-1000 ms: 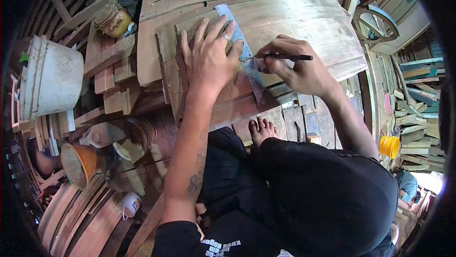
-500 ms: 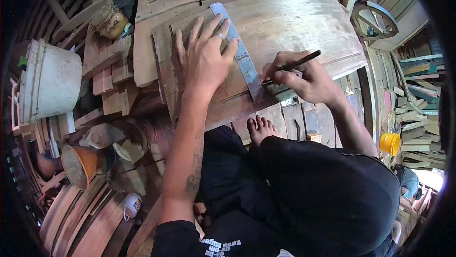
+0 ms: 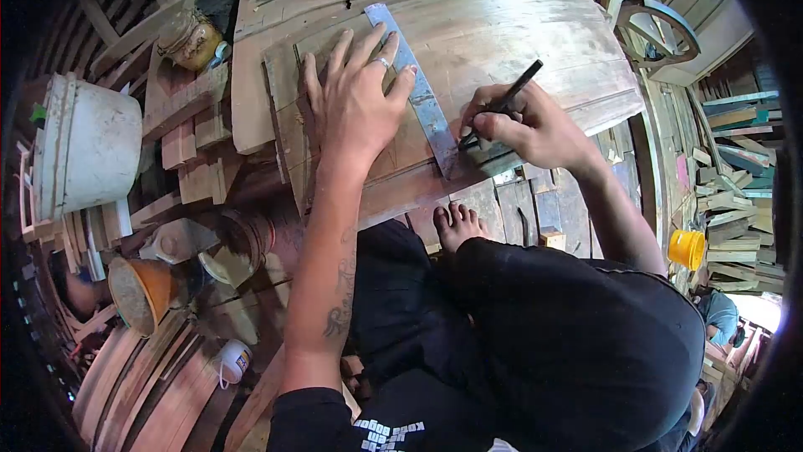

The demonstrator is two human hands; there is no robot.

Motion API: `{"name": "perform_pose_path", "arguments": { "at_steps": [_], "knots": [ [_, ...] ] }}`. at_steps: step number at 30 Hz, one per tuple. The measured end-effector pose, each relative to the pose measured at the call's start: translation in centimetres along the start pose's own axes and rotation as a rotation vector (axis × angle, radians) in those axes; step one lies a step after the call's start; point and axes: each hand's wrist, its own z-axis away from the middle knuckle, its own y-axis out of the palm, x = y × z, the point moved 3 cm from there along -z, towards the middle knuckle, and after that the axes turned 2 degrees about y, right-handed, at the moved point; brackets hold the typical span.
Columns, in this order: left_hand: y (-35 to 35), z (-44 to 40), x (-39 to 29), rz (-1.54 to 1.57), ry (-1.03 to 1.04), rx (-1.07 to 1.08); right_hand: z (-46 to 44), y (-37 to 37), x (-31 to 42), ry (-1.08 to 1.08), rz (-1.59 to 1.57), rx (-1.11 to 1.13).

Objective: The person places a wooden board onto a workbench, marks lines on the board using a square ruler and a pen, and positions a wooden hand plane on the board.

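My left hand [image 3: 360,105] lies with its fingers spread on a wooden board [image 3: 493,42], its fingertips and thumb at the edge of a worn metal ruler [image 3: 425,102]. The ruler slants across the board from the far side toward the near edge. In my right hand [image 3: 531,126] is a dark pencil-like marker [image 3: 524,77], gripped between thumb and fingers. Its tip points down at the board just right of the ruler's near end. Whether the tip touches the wood I cannot tell.
A white bucket [image 3: 96,144] and a glass jar [image 3: 191,40] stand at the left among timber. An orange container [image 3: 138,295] and a small white pail [image 3: 233,362] sit lower left. At right are a yellow bucket [image 3: 686,249], stacked offcuts and another person [image 3: 719,318].
The marker in my right hand has tilted more upright, and that hand has shifted slightly left. My left hand stays spread by the ruler.
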Motion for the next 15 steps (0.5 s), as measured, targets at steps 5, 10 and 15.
{"name": "perform_pose_path", "arguments": {
  "at_steps": [5,10,15],
  "knots": [
    [0.0,-0.1,-0.1,-0.001,0.001,0.002,-0.7,0.0,0.5,-0.016,-0.004,-0.011],
    [0.0,0.0,0.0,0.002,-0.003,0.001,-1.6,-0.1,0.8,0.014,0.009,0.013],
    [0.2,0.0,0.1,0.062,0.035,-0.055,-3.7,-0.4,0.4,-0.023,0.142,0.039]
  ]
}}
